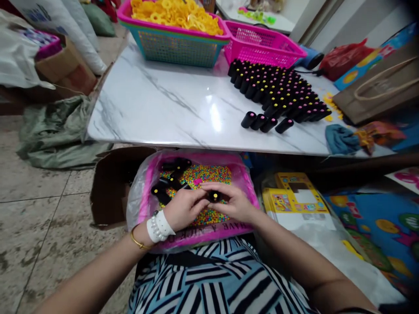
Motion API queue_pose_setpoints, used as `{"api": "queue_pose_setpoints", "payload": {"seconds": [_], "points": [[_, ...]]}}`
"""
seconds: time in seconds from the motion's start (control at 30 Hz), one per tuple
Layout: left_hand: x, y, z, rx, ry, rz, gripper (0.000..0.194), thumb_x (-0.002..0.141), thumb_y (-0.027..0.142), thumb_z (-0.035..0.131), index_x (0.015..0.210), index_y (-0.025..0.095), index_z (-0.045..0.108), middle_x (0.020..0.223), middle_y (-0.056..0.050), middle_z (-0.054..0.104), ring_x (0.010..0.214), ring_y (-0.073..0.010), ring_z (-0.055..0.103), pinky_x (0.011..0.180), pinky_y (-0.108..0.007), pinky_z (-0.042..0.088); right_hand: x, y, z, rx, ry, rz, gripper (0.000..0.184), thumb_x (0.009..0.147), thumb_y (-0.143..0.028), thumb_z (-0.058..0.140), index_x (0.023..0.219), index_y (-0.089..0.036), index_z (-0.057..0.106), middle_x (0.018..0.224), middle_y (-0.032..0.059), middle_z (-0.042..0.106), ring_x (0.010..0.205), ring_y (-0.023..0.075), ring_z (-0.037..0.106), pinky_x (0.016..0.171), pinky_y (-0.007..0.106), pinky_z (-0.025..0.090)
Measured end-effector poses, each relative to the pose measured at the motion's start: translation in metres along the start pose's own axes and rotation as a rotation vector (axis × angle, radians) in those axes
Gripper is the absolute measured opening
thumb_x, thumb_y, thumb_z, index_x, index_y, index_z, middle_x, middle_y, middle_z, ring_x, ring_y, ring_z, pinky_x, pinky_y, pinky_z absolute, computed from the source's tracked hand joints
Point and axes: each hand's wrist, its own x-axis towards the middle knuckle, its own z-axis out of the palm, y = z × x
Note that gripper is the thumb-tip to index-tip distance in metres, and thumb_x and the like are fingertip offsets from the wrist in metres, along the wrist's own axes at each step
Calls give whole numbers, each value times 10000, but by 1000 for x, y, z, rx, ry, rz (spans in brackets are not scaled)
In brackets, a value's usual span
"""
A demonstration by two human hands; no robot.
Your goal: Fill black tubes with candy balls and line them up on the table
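Note:
My right hand (238, 204) is curled around a small black cylinder (215, 196) with a yellow dot on its end. My left hand (185, 208), wearing a white band on its wrist, has thumb and fingertips pinched together right beside that cylinder. Whatever may be between them is too small or hidden to name. Both hands are over a pink tray (148, 185) on my lap, lined with clear plastic. Tiny multicoloured beads (216, 173) fill it, and several black cylinders (163, 182) lie on them at the left. A small pink piece (198, 181) rests among the beads.
On the marble-patterned table (157, 104) stand many black cylinders (278, 85) with yellow or pink ends. Behind them are a pink basket (265, 43) and a stacked basket (178, 46) of yellow parts. A cardboard box (106, 192) and yellow packaging (294, 194) flank the tray.

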Motion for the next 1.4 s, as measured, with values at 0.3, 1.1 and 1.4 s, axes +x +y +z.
{"api": "queue_pose_setpoints", "payload": {"seconds": [0.3, 1.1, 1.4], "points": [[-26, -40, -18, 786, 93, -75, 381, 908, 250, 516, 1263, 117, 558, 1054, -137, 662, 960, -312, 570, 809, -427, 432, -1, 32, -13, -726, -475, 204, 487, 853, -80, 500, 1335, -140, 476, 1111, 129, 549, 939, 211, 604, 814, 350, 525], [-7, -33, -10, 794, -103, -158, 524, 917, 373, 512, 1367, 117, 437, 909, -135, 701, 857, -301, 661, 778, -402, 481, -13, -2, -18, 20, -103, 253, 324, 771, -170, 693, 1092, -207, 665, 1002, 34, 697, 881, 147, 642, 825, 306, 514], [12, -39, -10, 725, -159, -182, 482, 888, 144, 347, 1327, 214, 533, 951, -143, 687, 882, -286, 681, 796, -429, 521, -23, -3, -155, -489, 819, 255, 323, 773, -323, 694, 1076, -211, 670, 986, 57, 631, 799, 173, 591, 733, 318, 504]]}}
